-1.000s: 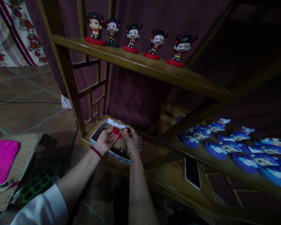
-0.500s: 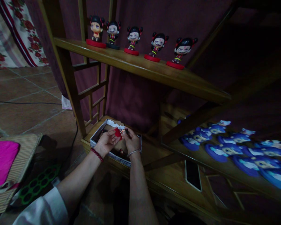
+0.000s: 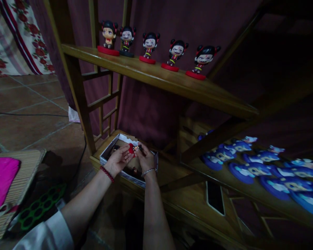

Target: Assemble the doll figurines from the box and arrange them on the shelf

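Observation:
My left hand [image 3: 118, 159] pinches the round red base [image 3: 131, 148] of a small figurine. The figurine [image 3: 137, 148], with black hair and a pale face, lies on its side in the fingers of my right hand [image 3: 146, 158]. Both hands are close together over an open cardboard box [image 3: 119, 138] on the low shelf. Dark-haired figurines lie inside this box; one [image 3: 135, 171] shows below my hands. Whether base and figurine are joined is too small to tell.
Several black-haired figurines [image 3: 149, 44] on round bases stand on the upper wooden shelf [image 3: 135, 66]. Blue figurines [image 3: 258, 168] fill a shelf at the right, with a phone [image 3: 215, 198] below. Left are a woven mat [image 3: 32, 173], pink cloth [image 3: 3, 177] and a green rack with holes [image 3: 41, 206].
My hands stay over the box, still holding the figurine and its red base. The view has tilted slightly, so the upper shelf sits a little lower.

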The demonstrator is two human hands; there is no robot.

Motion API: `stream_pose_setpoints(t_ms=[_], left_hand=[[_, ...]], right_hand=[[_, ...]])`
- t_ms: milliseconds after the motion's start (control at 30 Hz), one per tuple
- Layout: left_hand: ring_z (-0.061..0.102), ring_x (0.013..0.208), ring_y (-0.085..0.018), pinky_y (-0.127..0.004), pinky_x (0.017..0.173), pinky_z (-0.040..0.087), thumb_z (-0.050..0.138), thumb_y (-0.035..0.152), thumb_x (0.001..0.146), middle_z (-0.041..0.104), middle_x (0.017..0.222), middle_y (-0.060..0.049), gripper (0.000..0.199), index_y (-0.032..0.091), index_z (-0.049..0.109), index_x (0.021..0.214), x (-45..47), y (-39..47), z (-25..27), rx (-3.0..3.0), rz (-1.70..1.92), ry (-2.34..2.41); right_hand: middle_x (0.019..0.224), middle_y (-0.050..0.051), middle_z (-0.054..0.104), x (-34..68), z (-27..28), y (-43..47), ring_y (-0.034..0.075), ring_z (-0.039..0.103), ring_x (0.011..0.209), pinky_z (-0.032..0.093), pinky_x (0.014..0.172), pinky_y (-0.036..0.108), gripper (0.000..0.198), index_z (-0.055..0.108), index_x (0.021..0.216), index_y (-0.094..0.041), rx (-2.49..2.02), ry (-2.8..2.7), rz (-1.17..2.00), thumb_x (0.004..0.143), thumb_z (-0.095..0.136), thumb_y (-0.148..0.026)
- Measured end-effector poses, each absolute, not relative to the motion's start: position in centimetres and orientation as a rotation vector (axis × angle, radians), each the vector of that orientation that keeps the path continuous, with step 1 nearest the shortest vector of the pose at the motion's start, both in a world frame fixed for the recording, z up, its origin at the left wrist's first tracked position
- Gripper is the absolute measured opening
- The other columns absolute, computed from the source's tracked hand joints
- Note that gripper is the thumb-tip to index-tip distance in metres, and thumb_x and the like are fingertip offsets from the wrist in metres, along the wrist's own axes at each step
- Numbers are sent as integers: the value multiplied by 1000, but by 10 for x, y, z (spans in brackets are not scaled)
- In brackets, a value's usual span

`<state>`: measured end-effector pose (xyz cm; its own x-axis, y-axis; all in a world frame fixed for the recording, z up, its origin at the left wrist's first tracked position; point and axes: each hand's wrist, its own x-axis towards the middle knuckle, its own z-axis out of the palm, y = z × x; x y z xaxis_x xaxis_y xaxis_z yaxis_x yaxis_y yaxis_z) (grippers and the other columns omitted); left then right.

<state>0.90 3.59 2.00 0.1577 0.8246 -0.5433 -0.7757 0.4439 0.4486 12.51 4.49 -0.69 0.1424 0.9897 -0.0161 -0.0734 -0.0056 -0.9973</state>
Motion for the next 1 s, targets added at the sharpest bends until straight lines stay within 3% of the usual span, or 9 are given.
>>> stream_pose_setpoints(t_ms=[533,1000], left_hand=[[62,61,-13,-25,64,52,39,10,82,64,70,-9,19,9,58,87,8,34,25,113,1119,772],[62,61,-13,-27,66,52,39,0,74,64,71,-10,22,9,57,85,10,33,27,139,1152,777]], right_hand=[[82,1,67,128,-9,46,14,62,68,53,62,26,39,61,98,-19,-1247,-1045,1125,63,62,-35],[77,2,67,127,-4,45,13,62,67,51,62,25,39,60,98,-17,-1276,-1019,1129,63,63,-35]])
